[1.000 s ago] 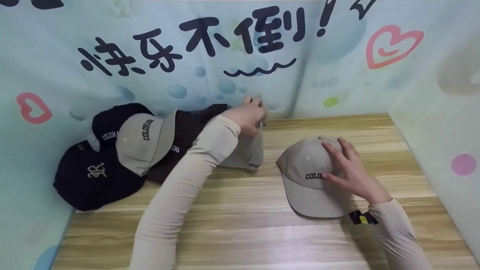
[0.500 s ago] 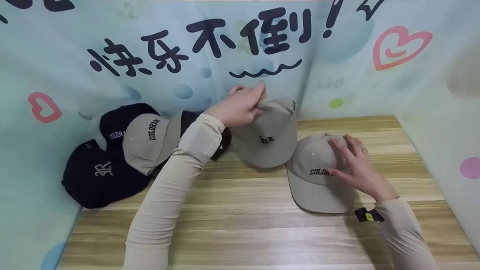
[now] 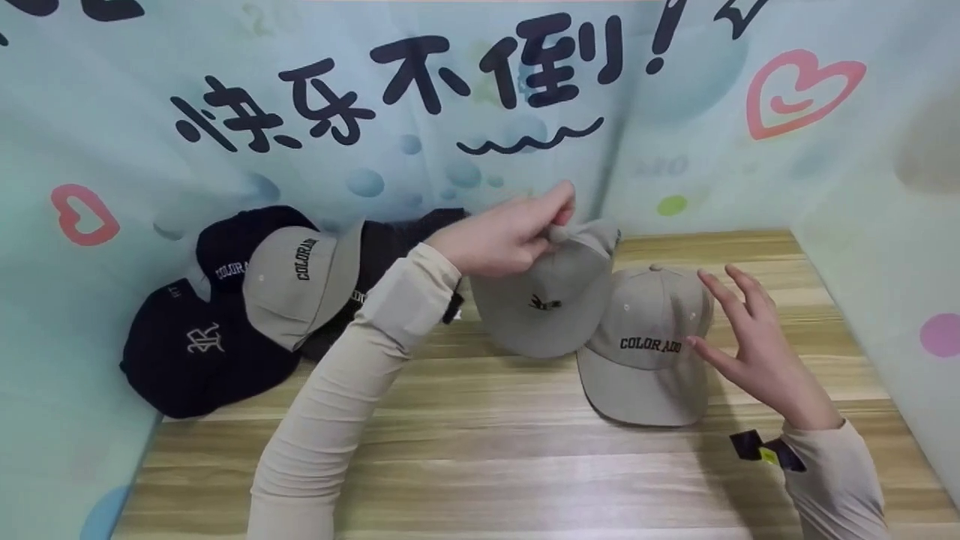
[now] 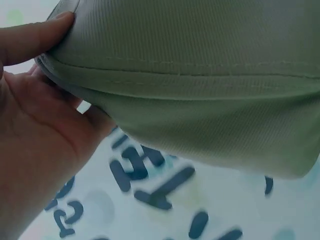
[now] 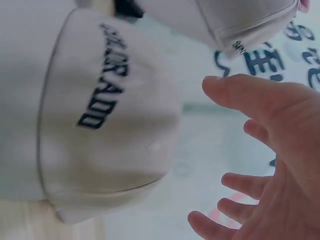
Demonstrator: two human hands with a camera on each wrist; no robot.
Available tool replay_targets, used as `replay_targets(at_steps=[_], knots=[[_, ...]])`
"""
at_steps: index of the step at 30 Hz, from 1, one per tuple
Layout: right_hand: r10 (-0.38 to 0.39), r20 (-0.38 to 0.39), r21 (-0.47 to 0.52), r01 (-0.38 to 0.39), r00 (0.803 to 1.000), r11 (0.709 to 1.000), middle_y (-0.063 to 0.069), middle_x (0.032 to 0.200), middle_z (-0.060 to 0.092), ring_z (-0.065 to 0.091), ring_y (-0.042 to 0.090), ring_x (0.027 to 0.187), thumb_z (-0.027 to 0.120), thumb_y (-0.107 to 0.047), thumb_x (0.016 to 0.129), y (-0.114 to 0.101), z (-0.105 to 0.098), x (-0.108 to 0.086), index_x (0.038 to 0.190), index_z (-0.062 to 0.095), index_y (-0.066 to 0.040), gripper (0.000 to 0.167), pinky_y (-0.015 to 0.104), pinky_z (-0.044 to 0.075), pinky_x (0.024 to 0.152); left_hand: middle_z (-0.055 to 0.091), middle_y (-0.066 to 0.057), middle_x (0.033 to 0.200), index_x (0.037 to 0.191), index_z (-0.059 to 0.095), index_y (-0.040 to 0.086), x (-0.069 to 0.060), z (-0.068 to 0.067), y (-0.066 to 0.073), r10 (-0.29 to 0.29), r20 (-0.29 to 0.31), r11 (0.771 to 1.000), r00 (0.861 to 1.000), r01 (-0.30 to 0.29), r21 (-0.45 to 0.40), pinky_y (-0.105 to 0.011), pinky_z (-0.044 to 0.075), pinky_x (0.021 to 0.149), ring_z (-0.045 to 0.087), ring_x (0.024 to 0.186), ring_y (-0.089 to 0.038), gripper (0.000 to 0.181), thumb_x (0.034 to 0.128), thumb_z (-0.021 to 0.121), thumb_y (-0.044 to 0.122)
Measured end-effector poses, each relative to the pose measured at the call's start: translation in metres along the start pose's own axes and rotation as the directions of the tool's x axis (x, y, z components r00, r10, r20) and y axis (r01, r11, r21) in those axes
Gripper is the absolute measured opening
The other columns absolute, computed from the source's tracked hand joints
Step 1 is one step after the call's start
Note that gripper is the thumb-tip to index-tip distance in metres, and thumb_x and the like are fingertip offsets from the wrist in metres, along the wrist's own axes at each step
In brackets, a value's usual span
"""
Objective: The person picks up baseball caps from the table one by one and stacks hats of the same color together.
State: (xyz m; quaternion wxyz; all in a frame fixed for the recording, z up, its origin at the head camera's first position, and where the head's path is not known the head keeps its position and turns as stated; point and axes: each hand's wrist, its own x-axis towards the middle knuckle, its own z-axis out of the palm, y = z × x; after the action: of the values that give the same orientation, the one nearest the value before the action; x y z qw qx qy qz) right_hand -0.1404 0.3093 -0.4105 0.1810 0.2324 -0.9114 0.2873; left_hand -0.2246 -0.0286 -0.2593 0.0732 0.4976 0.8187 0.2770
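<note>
My left hand point(image 3: 495, 236) pinches a grey baseball cap point(image 3: 544, 326) by its edge, at the back middle of the table. In the left wrist view, the thumb of the left hand point(image 4: 50, 120) lies over the edge of the ribbed grey cap point(image 4: 200, 120), the fingers under it. That cap carries a small dark emblem and overlaps the side of a light grey COLORADO cap point(image 3: 645, 375) standing on the table. My right hand point(image 3: 772, 360) is spread just right of the COLORADO cap. The right wrist view shows a gap between the right hand point(image 5: 270, 145) and the COLORADO cap point(image 5: 110, 120).
A pile of caps stands at the left: a navy cap with an R emblem point(image 3: 195, 375), another navy cap point(image 3: 240, 232), a light COLORADO cap point(image 3: 277, 277) and a dark brown cap point(image 3: 379, 255). A printed cloth backdrop point(image 3: 420, 157) walls in the wooden table point(image 3: 480, 457).
The left hand took the grey cap from the pile rightward to beside the COLORADO cap, turning its emblem into view. The right hand let go of the COLORADO cap and drew away right.
</note>
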Motion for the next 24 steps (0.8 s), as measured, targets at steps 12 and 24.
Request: replay_targets(at_steps=[12, 24], knots=[[-0.094, -0.037, 0.065, 0.096, 0.995, 0.993, 0.016, 0.155, 0.022, 0.017, 0.039, 0.139, 0.08, -0.029, 0.08, -0.044, -0.019, 0.0, 0.147, 0.038, -0.007, 0.083, 0.062, 0.022, 0.103, 0.042, -0.009, 0.103, 0.104, 0.037, 0.002, 0.053, 0.064, 0.01, 0.232, 0.1, 0.877, 0.968, -0.163, -0.452, -0.021, 0.037, 0.088, 0.046, 0.098, -0.013, 0.031, 0.084, 0.043, -0.021], [0.019, -0.064, -0.009, -0.02, 0.998, 1.0, 0.024, 0.148, 0.032, 0.033, 0.046, 0.13, 0.082, -0.012, 0.074, -0.033, -0.012, -0.01, 0.149, 0.034, -0.007, 0.089, 0.066, 0.03, 0.096, 0.047, -0.011, 0.12, 0.117, 0.045, -0.003, 0.115, 0.121, -0.014, 0.302, 0.191, 0.8, 0.934, -0.14, -0.583, -0.019, 0.031, 0.097, 0.042, 0.114, -0.011, 0.043, 0.0796, 0.038, -0.024]])
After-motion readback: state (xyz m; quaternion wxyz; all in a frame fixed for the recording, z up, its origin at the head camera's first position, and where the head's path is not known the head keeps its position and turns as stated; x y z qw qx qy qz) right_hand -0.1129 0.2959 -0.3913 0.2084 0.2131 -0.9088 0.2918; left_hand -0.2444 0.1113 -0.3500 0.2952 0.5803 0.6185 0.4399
